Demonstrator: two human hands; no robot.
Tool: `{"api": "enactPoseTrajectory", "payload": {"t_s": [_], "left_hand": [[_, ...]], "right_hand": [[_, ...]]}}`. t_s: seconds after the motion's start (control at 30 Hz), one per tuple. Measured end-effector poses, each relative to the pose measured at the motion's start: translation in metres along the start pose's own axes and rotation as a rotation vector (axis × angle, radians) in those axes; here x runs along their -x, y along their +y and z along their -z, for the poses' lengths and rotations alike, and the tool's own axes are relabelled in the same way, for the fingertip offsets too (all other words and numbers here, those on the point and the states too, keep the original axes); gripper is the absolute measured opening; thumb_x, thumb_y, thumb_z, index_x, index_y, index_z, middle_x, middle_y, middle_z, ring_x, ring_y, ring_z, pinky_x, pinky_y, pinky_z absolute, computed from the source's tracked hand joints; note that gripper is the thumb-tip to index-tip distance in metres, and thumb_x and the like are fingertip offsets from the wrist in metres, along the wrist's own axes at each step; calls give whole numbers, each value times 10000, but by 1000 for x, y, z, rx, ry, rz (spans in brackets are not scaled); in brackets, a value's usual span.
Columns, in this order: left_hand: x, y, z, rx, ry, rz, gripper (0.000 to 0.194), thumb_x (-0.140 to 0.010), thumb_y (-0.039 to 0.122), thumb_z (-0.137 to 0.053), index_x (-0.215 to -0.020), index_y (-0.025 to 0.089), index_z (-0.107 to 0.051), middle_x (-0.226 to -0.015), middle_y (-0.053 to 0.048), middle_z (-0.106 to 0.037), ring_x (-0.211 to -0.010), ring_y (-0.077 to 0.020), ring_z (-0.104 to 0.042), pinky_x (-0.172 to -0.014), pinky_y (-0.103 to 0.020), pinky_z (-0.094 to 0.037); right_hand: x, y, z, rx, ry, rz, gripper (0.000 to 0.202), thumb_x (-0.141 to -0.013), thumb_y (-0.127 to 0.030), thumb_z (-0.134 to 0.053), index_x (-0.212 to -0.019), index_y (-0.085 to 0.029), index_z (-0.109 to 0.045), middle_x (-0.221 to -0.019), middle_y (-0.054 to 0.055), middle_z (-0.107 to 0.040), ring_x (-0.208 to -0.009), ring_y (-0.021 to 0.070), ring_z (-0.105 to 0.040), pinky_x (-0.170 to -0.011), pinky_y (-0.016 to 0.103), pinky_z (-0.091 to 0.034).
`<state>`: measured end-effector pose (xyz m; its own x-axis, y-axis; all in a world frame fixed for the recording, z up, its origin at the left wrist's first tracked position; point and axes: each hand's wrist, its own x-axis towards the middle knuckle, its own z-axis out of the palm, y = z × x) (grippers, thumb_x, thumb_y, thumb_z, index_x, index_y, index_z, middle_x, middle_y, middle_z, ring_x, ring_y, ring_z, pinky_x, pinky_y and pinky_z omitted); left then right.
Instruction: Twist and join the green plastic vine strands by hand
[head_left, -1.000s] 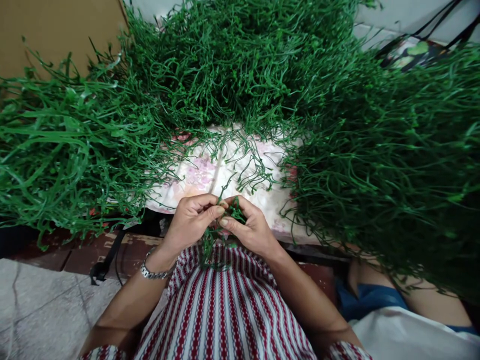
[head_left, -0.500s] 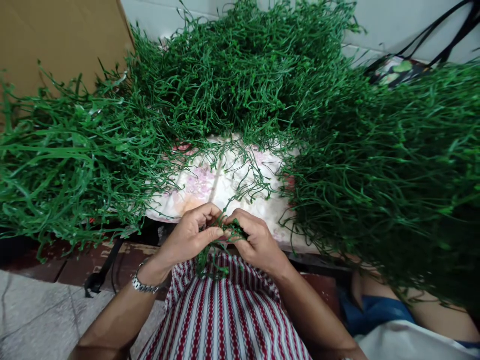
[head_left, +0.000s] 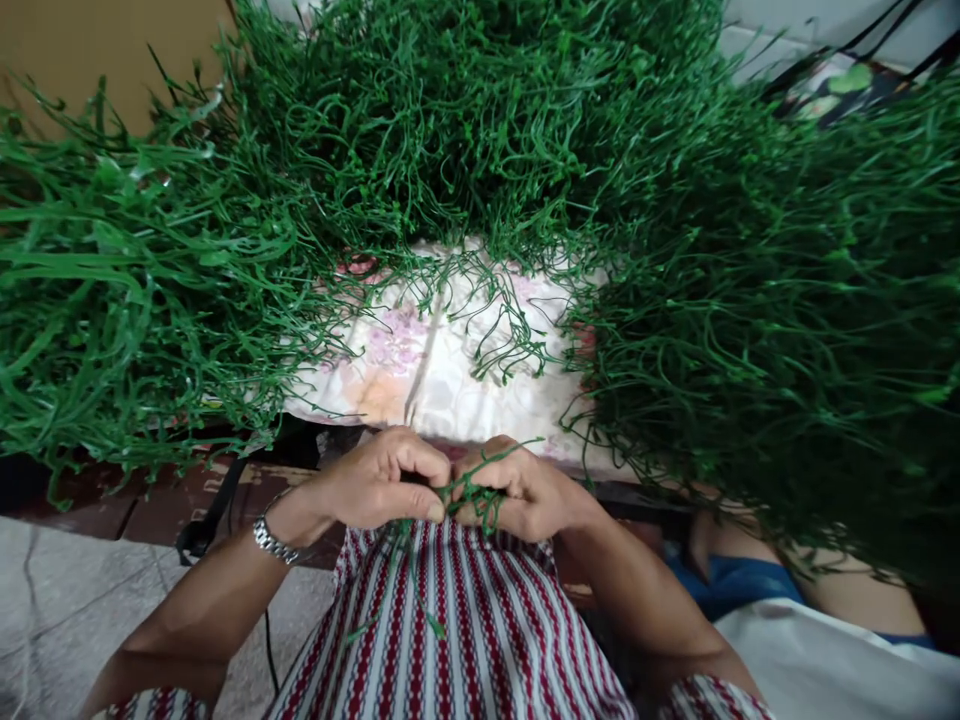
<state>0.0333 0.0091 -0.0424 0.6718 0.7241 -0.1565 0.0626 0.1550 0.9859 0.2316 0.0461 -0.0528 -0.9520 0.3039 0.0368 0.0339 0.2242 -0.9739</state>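
Note:
My left hand (head_left: 386,480) and my right hand (head_left: 521,492) meet fingertip to fingertip just off the table's front edge. Both are closed on a small bunch of green stems (head_left: 480,495). Its knobbly tips curl over my right fingers, and a few thin ends hang below my left fingers over the striped apron. A few loose stems (head_left: 514,345) lie on the floral cloth (head_left: 457,400) beyond my hands. Large heaps of green stems stand at the left (head_left: 142,290), at the back (head_left: 480,120) and at the right (head_left: 780,330).
A brown board (head_left: 112,50) stands at the back left. At the back right is a dark patterned bag (head_left: 844,88) with black straps. Another person's bare leg and blue clothing (head_left: 739,580) show at the lower right, beside a pale cloth (head_left: 840,660).
My hands have come lower, nearer the apron. More stem tips now stick out over my right hand, and fewer stems hang beneath. The view has tilted downward.

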Motion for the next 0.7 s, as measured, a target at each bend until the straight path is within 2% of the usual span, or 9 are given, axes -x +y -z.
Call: {"api": "enactPoseTrajectory", "payload": {"t_s": [0.13,0.33,0.5,0.7], "left_hand": [[0,-7,-3,70,-84,36,342,-729,378,-607,-503,153,-485,-491,21,-389,-481,-90,-315,-482,-254,-238],[-2,-14,-5,155,-96,56,347,-688,455,-645,-530,148,-606,-491,-20,-494,-469,-110,-384,-470,-257,-307],[-2,-17,-9,247,-24,43,374,-646,502,-668,-520,150,-651,-495,-51,-555,-448,-122,-423,-454,-266,-334],[-2,-18,-9,277,-18,37,325,-640,472,-695,-542,163,-668,-504,-49,-550,-474,-138,-456,-483,-285,-344]], "right_hand": [[-1,10,-7,-307,-15,30,265,-820,-325,-551,-686,-97,-546,-607,4,-516,-525,52,-430,-509,160,-367],[-4,16,-12,-406,-3,37,436,-756,-514,-610,-662,-91,-562,-584,12,-536,-517,56,-458,-527,164,-413],[-2,20,-16,-481,-10,25,368,-783,-458,-597,-689,-106,-553,-596,15,-545,-501,55,-478,-495,154,-402],[-3,20,-19,-553,37,86,292,-779,-366,-619,-673,-97,-578,-558,15,-548,-476,57,-477,-484,168,-380]]}}
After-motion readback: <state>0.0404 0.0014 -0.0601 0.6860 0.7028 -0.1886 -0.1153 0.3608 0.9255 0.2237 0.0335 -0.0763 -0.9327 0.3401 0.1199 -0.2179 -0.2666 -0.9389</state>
